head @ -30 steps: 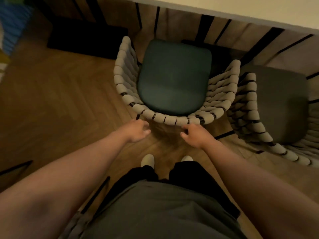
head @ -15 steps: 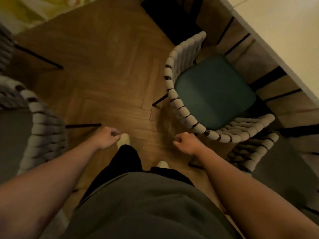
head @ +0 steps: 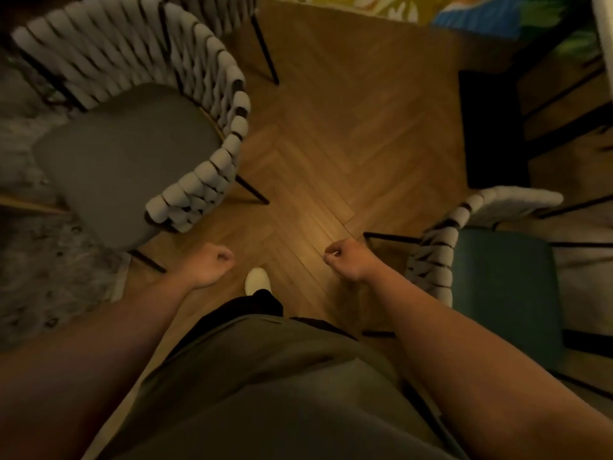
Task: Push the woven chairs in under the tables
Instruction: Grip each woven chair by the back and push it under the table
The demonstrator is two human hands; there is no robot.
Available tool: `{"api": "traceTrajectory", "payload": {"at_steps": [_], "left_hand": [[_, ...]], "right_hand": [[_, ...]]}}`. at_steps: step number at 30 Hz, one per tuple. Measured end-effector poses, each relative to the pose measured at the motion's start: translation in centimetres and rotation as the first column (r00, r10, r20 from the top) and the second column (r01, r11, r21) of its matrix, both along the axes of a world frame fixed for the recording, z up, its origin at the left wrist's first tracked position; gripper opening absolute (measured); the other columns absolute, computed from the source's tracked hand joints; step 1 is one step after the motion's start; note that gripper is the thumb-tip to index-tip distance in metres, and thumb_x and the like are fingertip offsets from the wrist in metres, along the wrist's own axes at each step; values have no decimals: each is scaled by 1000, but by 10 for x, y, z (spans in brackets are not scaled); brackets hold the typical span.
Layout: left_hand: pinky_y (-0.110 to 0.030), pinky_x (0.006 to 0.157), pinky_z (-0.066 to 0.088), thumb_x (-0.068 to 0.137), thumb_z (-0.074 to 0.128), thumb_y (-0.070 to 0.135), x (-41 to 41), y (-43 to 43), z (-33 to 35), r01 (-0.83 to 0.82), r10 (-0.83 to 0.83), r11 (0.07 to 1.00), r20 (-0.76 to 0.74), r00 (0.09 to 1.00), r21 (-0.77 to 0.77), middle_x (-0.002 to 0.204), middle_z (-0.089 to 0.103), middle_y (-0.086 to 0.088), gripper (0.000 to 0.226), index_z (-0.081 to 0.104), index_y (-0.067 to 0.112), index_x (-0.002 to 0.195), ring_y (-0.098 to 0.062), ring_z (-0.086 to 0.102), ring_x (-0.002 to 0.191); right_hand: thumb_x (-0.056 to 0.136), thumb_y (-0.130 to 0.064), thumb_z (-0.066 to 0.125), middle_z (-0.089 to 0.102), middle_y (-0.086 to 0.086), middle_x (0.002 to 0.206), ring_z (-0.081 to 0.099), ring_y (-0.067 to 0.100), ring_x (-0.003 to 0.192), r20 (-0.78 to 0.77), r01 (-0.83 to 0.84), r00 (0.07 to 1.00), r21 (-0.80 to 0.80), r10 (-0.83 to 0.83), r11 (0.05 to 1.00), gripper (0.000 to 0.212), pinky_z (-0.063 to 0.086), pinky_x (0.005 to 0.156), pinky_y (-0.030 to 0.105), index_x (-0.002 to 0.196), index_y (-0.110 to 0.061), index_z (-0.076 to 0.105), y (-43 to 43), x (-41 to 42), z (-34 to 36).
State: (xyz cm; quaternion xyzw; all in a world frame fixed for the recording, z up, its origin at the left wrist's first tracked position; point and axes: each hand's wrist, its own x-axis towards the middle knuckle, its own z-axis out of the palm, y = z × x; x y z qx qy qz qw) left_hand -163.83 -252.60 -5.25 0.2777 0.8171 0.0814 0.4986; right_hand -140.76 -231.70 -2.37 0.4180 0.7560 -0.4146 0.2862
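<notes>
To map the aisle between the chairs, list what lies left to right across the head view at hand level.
grey-seated woven chair → left hand → white shoe → right hand → green-seated woven chair

Dining area, woven chairs (head: 212, 134), herringbone wood floor (head: 348, 144), rug (head: 30, 260)

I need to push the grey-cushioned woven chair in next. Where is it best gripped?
Grip the top rim of the woven backrest, coming from the wood floor side behind it. The rim curves round the grey seat cushion there, while the open front faces the grey rug.
</notes>
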Motion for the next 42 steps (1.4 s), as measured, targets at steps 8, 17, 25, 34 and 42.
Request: {"api": "traceTrajectory", "payload": {"at_steps": [8, 17, 25, 34, 42], "left_hand": [[-31, 91, 48, 100, 58, 28, -52, -7, 0, -131, 130, 991, 49, 990, 16, 119, 67, -3, 27, 69, 16, 121, -24, 62, 112], [-30, 95, 48, 102, 53, 26, -92, 41, 7, -253, 246, 964, 84, 966, 82, 119, 66, 3, 22, 70, 20, 115, -15, 60, 109], [-25, 90, 44, 102, 53, 23, -124, 126, 0, -319, 318, 945, 26, 948, 70, 125, 64, -1, 28, 67, 15, 125, -17, 60, 114], [-28, 91, 42, 102, 54, 26, -113, 237, 9, -720, 718, 694, -81, 691, 12, 126, 64, -3, 28, 68, 16, 124, -17, 57, 110], [-33, 101, 44, 102, 53, 28, -120, 278, 9, -895, 896, 443, -68, 440, 49, 134, 62, -7, 33, 63, 17, 132, -24, 57, 122]], "right_hand": [[102, -36, 52, 58, 11, 142, 54, 26, 129, 33, -153, 988, 22, 152, 988, 43, 45, 105, 35, 137, -13, 59, 10, -97, -3], [103, -28, 52, 59, 10, 140, 55, 25, 127, 4, -350, 937, 59, 350, 935, 38, 41, 96, 26, 133, -8, 63, 65, -186, 4], [103, -27, 52, 69, 13, 121, 61, 22, 98, -30, -473, 880, 23, 473, 881, 33, 43, 79, 26, 126, -9, 67, 172, -277, -10], [102, -30, 54, 66, 7, 128, 59, 24, 120, -33, -744, 668, -81, 744, 664, 35, 46, 98, 30, 129, -11, 67, 309, -381, -22], [104, -27, 51, 67, 20, 116, 63, 37, 113, -15, -786, 602, -186, 798, 589, 25, 50, 101, 47, 106, -8, 67, 333, -483, -29]]}}
